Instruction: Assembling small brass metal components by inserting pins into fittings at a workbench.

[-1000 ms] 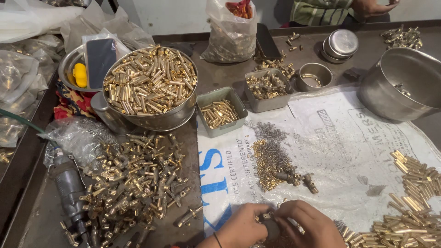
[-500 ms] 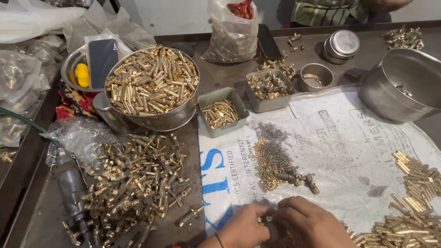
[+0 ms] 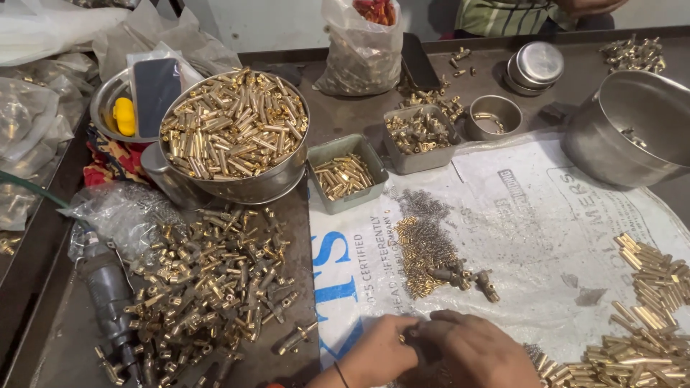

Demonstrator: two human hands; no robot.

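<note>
Here, both hands meet just below the heap of small brass parts [image 3: 424,251] on the white sack [image 3: 546,237]: left hand [image 3: 377,356] and right hand [image 3: 478,352] fingers pressed together, pinching a small brass piece [image 3: 404,339].

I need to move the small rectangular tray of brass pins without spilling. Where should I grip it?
Grip the rectangular tray by its two long walls, coming straight down from above: it is open-topped and shallow, pins lie loose inside, and the big steel bowl crowds its left side.
</note>
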